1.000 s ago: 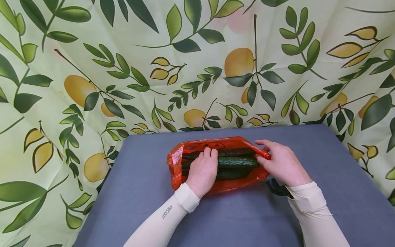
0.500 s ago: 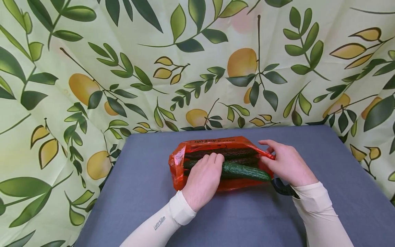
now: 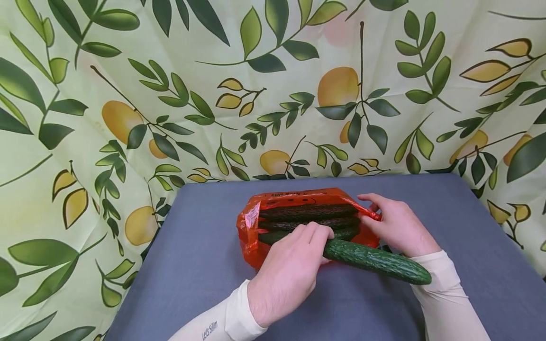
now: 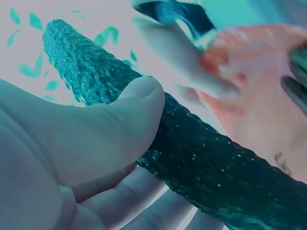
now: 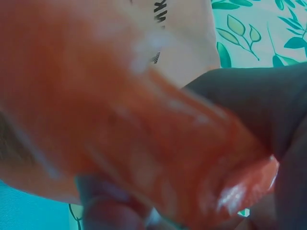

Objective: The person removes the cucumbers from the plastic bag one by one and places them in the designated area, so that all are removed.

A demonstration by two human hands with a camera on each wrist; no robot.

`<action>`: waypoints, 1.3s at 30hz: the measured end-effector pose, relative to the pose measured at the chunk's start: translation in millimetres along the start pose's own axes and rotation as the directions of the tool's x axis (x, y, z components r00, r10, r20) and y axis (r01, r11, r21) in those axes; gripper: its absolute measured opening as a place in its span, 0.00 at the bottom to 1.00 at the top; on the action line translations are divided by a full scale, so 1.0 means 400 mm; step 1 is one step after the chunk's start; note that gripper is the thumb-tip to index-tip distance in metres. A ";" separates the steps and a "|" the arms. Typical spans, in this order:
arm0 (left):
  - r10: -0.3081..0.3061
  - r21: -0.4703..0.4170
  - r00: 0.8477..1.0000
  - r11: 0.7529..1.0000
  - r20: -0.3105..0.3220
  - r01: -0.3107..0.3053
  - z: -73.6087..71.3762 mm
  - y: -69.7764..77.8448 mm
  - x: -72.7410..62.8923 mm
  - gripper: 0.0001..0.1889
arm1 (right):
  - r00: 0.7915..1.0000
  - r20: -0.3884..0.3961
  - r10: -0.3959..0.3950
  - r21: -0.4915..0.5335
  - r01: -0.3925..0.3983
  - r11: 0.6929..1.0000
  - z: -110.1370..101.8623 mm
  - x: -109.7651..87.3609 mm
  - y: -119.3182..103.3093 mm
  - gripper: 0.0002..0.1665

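A long green cucumber (image 3: 379, 260) is gripped by my left hand (image 3: 292, 274), which holds it above the front edge of a red plastic bag (image 3: 249, 232). In the left wrist view the thumb lies across the bumpy cucumber (image 4: 201, 153), and the fingers curl beneath. My right hand (image 3: 398, 225) pinches the bag's right edge, and the right wrist view shows the bunched red plastic (image 5: 192, 158) between thumb and fingers. Several more cucumbers (image 3: 307, 212) lie side by side in the bag's wide mouth.
The bag lies on a table with a blue-grey cloth (image 3: 204, 213). Behind the table hangs a curtain (image 3: 290, 132) printed with leaves and fruit. A dark strap or device (image 3: 386, 248) is partly visible under the right wrist.
My left hand has lifted one cucumber out of the bag and drawn it toward me and to the right. The right hand keeps its hold on the bag's edge.
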State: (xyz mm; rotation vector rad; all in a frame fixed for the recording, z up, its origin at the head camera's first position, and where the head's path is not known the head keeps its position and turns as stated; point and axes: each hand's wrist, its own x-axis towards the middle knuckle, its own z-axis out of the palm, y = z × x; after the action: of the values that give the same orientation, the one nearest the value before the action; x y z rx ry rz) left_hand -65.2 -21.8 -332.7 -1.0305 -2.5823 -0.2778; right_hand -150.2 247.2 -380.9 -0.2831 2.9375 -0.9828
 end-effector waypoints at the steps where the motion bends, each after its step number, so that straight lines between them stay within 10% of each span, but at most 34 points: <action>1: 0.018 -0.007 1.000 1.000 0.002 -0.018 -0.003 0.010 -0.002 0.18 | 1.000 0.004 0.003 0.007 -0.003 1.000 0.000 0.000 0.000 0.33; 13: 0.084 -0.089 0.968 0.994 0.238 -0.065 0.009 0.067 -0.060 0.25 | 1.000 -0.027 -0.016 0.014 0.016 1.000 -0.010 -0.006 -0.004 0.32; 27: -0.125 0.051 0.874 0.992 0.469 0.114 0.120 -0.001 -0.140 0.24 | 1.000 -0.013 -0.001 0.003 0.001 1.000 -0.003 0.002 -0.001 0.31; 39: -0.162 0.188 0.949 0.976 0.272 0.113 0.231 -0.070 -0.140 0.21 | 1.000 -0.011 -0.014 -0.005 0.014 1.000 0.006 0.008 -0.004 0.31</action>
State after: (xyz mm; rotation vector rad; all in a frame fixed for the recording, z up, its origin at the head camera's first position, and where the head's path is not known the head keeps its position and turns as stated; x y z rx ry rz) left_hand -69.3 -49.0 -440.8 -0.8853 -2.8821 0.0649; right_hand -152.7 243.9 -381.9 -0.3000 2.9528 -0.9819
